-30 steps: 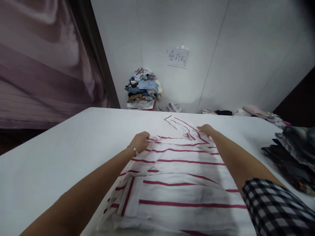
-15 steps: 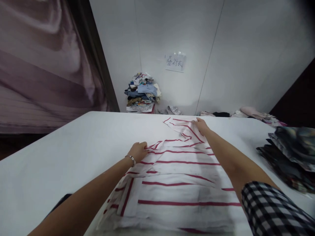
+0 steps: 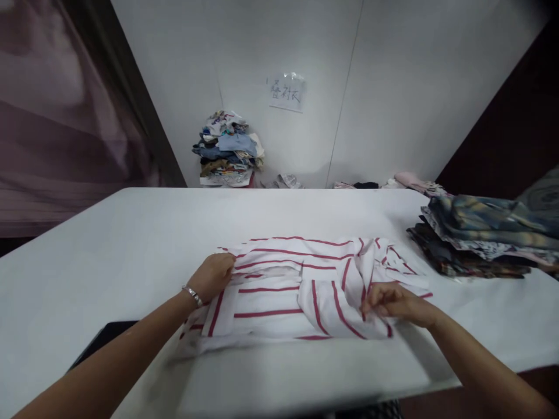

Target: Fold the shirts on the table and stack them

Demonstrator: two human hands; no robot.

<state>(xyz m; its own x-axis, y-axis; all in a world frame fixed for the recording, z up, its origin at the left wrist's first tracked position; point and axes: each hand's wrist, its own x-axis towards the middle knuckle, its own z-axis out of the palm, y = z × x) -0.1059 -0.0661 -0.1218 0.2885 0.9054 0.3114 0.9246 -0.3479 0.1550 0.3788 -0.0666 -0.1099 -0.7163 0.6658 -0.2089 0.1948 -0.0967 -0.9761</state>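
A white shirt with red stripes (image 3: pixel 271 299) lies on the white table in front of me, with a part of it folded over toward the near edge on the right. At its left upper edge my left hand (image 3: pixel 213 273) is closed on the cloth, a bracelet around the wrist. My right hand (image 3: pixel 399 302) pinches the cloth of the folded-over part, its fingers slightly blurred. Crumpled striped cloth lies beyond the right hand.
The white table (image 3: pixel 109 233) carries a stack of folded clothes (image 3: pixel 476 238) on its right. A dark flat object (image 3: pixel 105 337) lies partly behind my left forearm. Past the far edge are a tall clothes pile (image 3: pixel 227 148) and a wall sign (image 3: pixel 287 92).
My right hand has come from the far end of the shirt down to its near right, bringing striped cloth over. My left hand stays at the left edge. The view has turned right.
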